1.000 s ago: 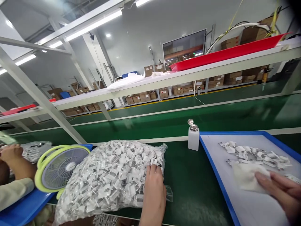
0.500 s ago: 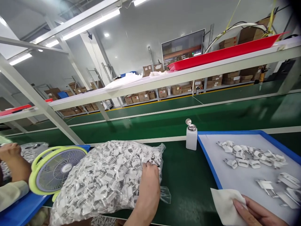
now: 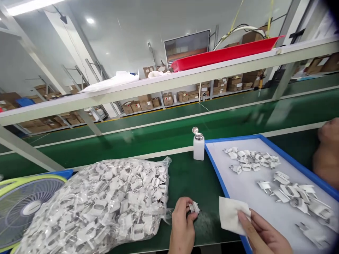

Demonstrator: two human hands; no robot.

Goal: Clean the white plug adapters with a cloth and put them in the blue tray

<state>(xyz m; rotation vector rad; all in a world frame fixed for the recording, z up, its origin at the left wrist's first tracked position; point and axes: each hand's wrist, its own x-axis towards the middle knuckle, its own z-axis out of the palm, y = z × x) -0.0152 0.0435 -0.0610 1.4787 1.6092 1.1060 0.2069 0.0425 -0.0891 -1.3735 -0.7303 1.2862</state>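
Note:
Between the fingers of my left hand [image 3: 182, 222] is a small white plug housing [image 3: 194, 207] with metal pins, held over the green bench. My right hand [image 3: 265, 233] pinches a folded white cloth [image 3: 233, 215] near the left edge of a blue-rimmed tray [image 3: 215, 167]. Several similar white plug housings [image 3: 299, 195] lie on the tray's pale bottom in loose groups. Left of my left hand rests a large clear plastic bag [image 3: 106, 201] full of the same housings, its mouth toward the right.
A white pump bottle [image 3: 198, 148] with its metal lid raised stands beside the tray's far left corner. At the left is a yellow-green fan [image 3: 31, 208]. Another person's hand [image 3: 329, 151] is at the right edge. A shelf with a red tray [image 3: 225, 56] crosses behind.
My left hand has come out of the bag and moved right, now holding a plug housing. The cloth stays in my right hand. The view has turned right.

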